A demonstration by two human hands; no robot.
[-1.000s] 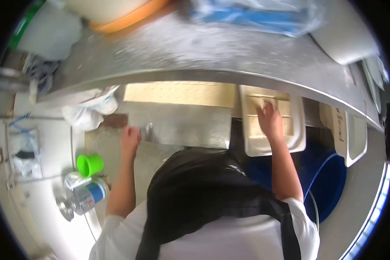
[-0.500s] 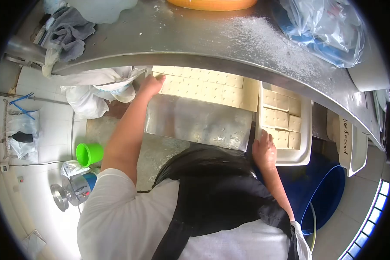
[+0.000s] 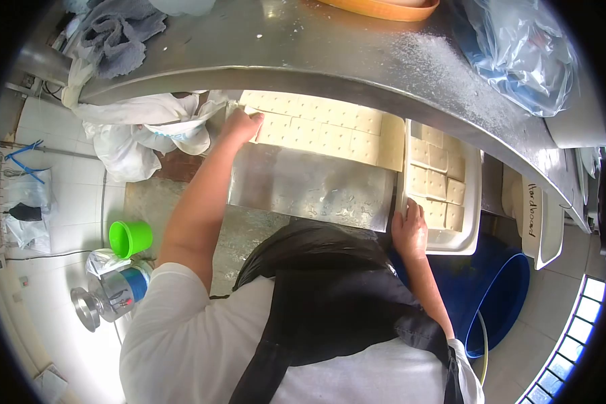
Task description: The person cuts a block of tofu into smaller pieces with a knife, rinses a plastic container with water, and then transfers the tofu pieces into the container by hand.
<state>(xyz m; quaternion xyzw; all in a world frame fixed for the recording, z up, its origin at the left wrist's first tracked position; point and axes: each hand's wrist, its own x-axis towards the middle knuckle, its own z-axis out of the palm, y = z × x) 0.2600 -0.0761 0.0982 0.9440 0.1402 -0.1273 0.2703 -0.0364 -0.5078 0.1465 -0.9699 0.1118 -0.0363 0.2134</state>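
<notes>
My left hand [image 3: 241, 128] is closed at the left end of a row of flat, pale dough pieces [image 3: 316, 131], its fingertips pinching the corner of the end piece. The pieces are cut into rectangles, dotted with small holes, and lie in two rows on a metal surface [image 3: 303, 182] under the counter. My right hand [image 3: 411, 230] grips the left rim of a white tray [image 3: 470, 222], fingers over the edge. Inside that tray lie several cut dough squares [image 3: 436, 185], dotted the same way.
A steel counter [image 3: 296, 50] overhangs the dough, with white powder, a grey cloth [image 3: 120, 37], an orange dish [image 3: 390, 9] and a plastic bag [image 3: 522, 57] on it. A blue barrel [image 3: 498, 303] stands at right, a green bucket [image 3: 131, 238] at left.
The view has shifted slightly. My left hand has moved a little to the right at the end of the dough row. My right hand stays on the tray's rim.
</notes>
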